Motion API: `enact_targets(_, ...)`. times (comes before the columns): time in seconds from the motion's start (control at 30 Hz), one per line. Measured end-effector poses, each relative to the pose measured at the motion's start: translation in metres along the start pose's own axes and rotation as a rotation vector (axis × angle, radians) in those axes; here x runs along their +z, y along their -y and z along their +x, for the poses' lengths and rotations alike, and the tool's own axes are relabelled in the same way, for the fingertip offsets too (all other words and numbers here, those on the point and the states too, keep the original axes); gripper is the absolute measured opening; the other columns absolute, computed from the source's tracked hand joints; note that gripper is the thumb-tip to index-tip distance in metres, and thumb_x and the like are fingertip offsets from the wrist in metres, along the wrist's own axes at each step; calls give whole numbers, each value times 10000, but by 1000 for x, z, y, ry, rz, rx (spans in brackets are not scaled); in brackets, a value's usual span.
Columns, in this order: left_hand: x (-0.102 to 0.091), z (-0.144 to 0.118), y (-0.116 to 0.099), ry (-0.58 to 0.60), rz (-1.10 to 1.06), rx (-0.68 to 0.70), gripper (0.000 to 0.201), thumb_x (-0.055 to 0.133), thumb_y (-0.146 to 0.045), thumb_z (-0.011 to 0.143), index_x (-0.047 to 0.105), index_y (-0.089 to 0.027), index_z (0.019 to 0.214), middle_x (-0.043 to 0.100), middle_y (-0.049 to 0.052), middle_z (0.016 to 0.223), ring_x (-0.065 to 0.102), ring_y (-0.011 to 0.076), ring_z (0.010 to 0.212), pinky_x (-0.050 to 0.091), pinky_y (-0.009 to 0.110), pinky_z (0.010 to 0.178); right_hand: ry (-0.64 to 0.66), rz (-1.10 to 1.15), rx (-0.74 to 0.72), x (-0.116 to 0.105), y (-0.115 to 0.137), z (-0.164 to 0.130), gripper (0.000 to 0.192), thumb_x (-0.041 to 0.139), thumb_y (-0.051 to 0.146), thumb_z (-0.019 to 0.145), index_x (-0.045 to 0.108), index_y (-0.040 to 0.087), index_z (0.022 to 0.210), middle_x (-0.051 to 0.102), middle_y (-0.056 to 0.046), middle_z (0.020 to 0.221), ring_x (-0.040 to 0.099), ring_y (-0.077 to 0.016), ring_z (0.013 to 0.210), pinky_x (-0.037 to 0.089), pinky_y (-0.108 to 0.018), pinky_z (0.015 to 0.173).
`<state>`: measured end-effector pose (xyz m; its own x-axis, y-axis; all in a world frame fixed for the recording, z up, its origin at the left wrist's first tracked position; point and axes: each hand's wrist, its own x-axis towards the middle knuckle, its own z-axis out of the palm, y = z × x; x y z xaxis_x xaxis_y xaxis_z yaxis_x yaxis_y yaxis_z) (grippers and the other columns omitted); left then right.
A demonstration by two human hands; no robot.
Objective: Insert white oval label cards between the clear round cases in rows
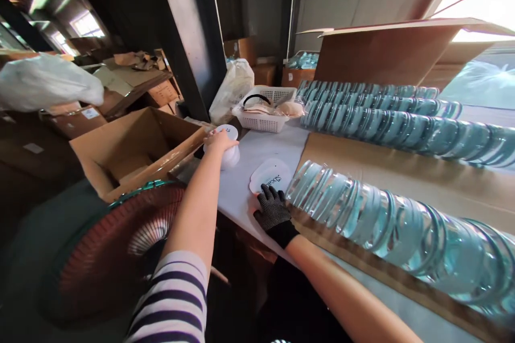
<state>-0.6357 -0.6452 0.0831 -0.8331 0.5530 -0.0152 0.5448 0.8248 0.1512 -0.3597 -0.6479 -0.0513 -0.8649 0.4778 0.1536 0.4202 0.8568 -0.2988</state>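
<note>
My left grip [219, 142] clasps a white jar [230, 156]; my gloved right [272, 208] lies open, touching a label [270, 176], not yet applied.

A black dotted glove [273, 209] lies beside a white oval lid [270, 174]; the sleeve [177, 300] has navy-and-white stripes; the stacked rings [386, 225] are pale turquoise; the basket [263, 112] is white.

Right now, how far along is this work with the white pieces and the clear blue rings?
Done: hard to tell; the cardboard box beside the table looks mostly empty. In hand: the bare left hand grips a white round container, and the gloved right hand presses on a flat white label card. Left: long rows of bagged blue-tinted rings lie untouched on the cardboard sheet.
</note>
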Motion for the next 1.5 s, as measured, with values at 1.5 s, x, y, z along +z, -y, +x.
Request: enact_targets(1.5,-21,-53,4,-312,-807,-21,727,337,-506,961,150,-149,1566,446,149,1520,494,237,1360,463,350,1067,-103,251,-90,-6,0,-1,249,529,214,863,711,139,1014,625,-119,1321,507,-267,1283,358,-426,1116)
